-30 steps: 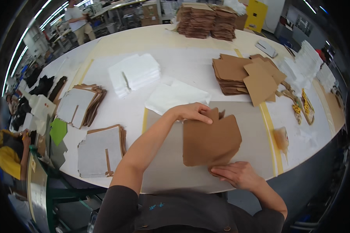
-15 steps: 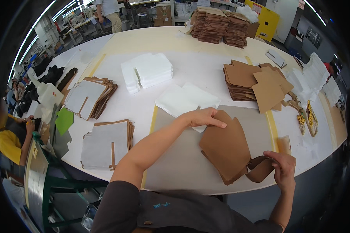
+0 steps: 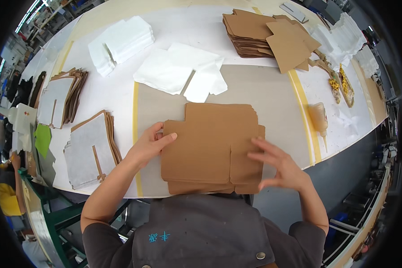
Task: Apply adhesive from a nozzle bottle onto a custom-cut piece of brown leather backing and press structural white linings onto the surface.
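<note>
A small stack of brown notched, slit panels [image 3: 201, 143] lies flat in front of me on the grey mat, its lower edge near the table's front edge. With the thumb on top and the fingers beside or beneath, my left hand [image 3: 149, 145] grips the stack's left edge. At the right edge, my right hand [image 3: 279, 167] is slightly blurred, its fingers apart and the fingertips at or just over the brown panels. Just beyond the stack, white notched sheets [image 3: 165, 67] lie spread over the far edge of the grey mat [image 3: 281, 111].
White sheets [image 3: 134, 38] are piled at the far left. Grey-faced brown panels [image 3: 82, 156] sit in two stacks on the left. A taller pile of brown panels [image 3: 250, 27] stands far right. A bottle with a nozzle [image 3: 318, 118] lies right of the mat.
The brown panels have gone from tilted in both hands to flat on the mat. My left hand moved to their left edge; my right hand let go of a bent-up strip. The view has shifted.
</note>
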The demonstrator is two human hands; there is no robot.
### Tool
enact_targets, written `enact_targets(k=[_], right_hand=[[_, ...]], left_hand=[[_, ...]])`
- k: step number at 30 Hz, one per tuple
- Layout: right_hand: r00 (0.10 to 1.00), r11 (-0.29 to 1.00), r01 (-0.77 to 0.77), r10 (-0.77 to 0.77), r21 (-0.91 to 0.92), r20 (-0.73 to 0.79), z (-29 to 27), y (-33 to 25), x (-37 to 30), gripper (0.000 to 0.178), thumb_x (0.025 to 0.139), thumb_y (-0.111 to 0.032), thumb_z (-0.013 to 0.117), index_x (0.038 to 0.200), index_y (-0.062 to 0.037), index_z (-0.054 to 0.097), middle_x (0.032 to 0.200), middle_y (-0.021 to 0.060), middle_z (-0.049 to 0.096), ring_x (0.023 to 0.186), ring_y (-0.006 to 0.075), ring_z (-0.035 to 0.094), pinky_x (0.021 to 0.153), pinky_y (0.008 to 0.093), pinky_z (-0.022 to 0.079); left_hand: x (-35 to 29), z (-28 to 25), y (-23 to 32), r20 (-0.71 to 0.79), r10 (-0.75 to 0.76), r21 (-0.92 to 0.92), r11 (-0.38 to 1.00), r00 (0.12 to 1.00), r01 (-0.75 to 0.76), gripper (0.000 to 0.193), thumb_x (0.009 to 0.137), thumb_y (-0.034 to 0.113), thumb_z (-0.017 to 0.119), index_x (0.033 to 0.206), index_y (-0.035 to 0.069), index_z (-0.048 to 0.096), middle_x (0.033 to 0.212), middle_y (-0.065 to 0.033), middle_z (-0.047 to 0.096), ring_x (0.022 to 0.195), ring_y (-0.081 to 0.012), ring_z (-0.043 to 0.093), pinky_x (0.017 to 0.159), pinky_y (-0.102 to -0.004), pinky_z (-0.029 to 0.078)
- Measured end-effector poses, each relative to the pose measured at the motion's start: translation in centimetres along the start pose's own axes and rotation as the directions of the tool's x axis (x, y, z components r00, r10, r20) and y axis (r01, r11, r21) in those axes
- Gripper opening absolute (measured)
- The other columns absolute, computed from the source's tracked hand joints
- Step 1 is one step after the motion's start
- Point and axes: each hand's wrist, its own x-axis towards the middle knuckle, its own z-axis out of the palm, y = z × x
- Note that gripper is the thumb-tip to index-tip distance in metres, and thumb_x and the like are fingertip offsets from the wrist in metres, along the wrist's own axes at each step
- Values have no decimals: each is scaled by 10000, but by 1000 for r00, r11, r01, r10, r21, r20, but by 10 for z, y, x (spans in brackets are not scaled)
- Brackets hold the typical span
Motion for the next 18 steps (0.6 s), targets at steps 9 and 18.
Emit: enact_targets(k=[9, 18], right_hand=[[831, 885, -328, 436, 330, -345, 25, 54, 80, 655, 831, -266, 725, 1390, -86, 433, 1404, 165, 455, 1248, 317, 470, 971, 392, 450], [901, 574, -53, 381, 817, -209, 12, 50, 68, 397, 879, -108, 671, 1246, -18, 551, 1122, 70, 626, 971, 105, 591, 848, 254, 472]], left_hand=[[32, 5, -3, -38, 366, 261, 902, 930, -345, 195, 926, 158, 596, 1039, 0, 615, 954, -70, 679, 850, -137, 627, 754, -283, 495], [-14, 27, -16, -60, 742, 409, 629, 668, -661, 95, 910, 27, 560, 993, 6, 601, 1001, -117, 694, 913, -226, 661, 801, -312, 511]])
